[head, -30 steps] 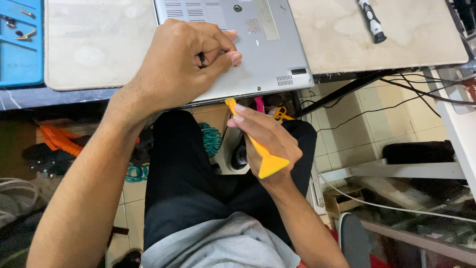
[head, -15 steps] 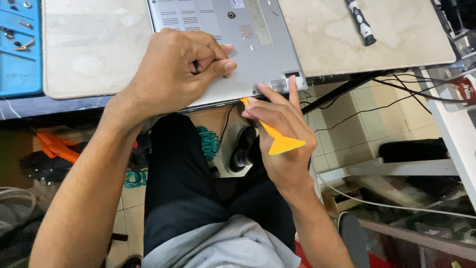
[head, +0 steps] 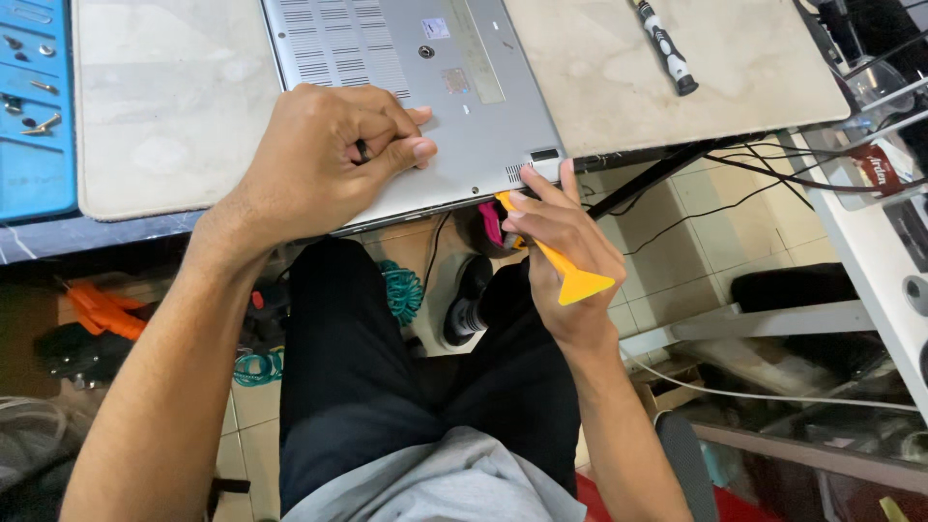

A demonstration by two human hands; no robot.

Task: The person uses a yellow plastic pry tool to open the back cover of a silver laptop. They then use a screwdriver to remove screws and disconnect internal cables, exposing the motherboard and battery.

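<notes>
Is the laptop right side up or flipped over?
Flipped over. The laptop lies with vents, screws and stickers facing up.

- An electronics repair workshop.
- A blue plastic screw tray (head: pixel 34 106) and a black-handled screwdriver (head: pixel 665 46) lie on the pale, stained work mat (head: pixel 174 106).
- Black cables (head: pixel 773 184) trail over the tiled floor (head: pixel 706 232).

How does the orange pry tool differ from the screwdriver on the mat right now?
The orange pry tool is flat and wedge-shaped, while the screwdriver is a slim black-and-white rod. The pry tool is held in the right hand, its tip at the laptop edge; the screwdriver lies unheld on the beige mat. Both are hand tools.
</notes>
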